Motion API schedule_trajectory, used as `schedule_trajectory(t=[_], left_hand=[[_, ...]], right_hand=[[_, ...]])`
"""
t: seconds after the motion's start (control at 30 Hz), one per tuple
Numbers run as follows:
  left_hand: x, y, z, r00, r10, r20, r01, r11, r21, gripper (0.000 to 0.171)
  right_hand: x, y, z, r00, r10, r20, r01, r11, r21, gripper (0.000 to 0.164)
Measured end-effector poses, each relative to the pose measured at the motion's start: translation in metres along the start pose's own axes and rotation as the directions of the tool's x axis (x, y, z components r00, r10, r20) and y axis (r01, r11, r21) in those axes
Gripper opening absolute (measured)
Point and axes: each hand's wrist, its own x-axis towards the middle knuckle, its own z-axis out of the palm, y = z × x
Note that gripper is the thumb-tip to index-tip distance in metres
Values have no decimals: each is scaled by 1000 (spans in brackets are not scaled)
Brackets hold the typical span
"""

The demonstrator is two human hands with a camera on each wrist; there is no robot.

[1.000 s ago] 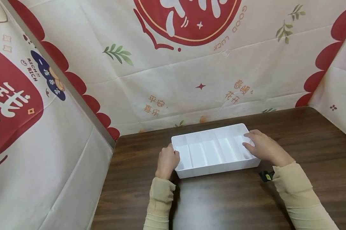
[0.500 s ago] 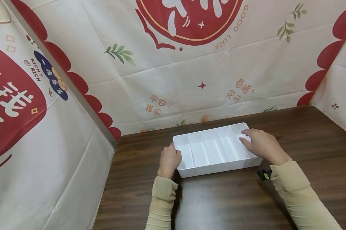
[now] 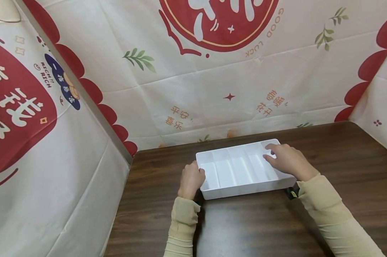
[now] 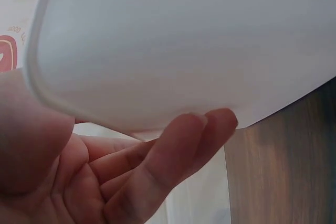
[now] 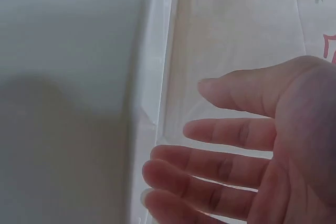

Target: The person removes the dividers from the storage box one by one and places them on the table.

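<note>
A white rectangular tray (image 3: pixel 251 186) with a row of several compartments sits on the brown table. My left hand (image 3: pixel 192 178) grips its left end wall. In the left wrist view, the fingers of that hand (image 4: pixel 168 156) curl against the outside of the white wall, with the thumb at the rim. My right hand (image 3: pixel 290 160) hovers over the tray's right end, thumb and index finger apart above the compartments. Seen from the right wrist, that hand (image 5: pixel 236 150) has loosely straight fingers with nothing between them; whether any fingertip touches the tray I cannot tell.
The wood-grain table (image 3: pixel 245 228) runs back to a printed white cloth (image 3: pixel 206 85). A second cloth panel (image 3: pixel 84 171) borders the left side. A small black item with a yellow-green mark (image 3: pixel 291 193) shows beside my right sleeve.
My right hand has shifted left from the tray's right end wall to over the compartments. The left hand keeps its grip. The head view has moved slightly.
</note>
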Motion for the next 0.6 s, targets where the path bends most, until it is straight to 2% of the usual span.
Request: schedule_trajectory(t=[0.3,0.6], left_hand=[[0,3,2,999,-14,33,14,1000,-18,24],[1,-1,2,999,-15,38,12,998,55,38]], right_hand=[[4,4,3,998,30,48,-30,1000,-1,46],[14,0,12,994,51,100,-50,999,-9,52]])
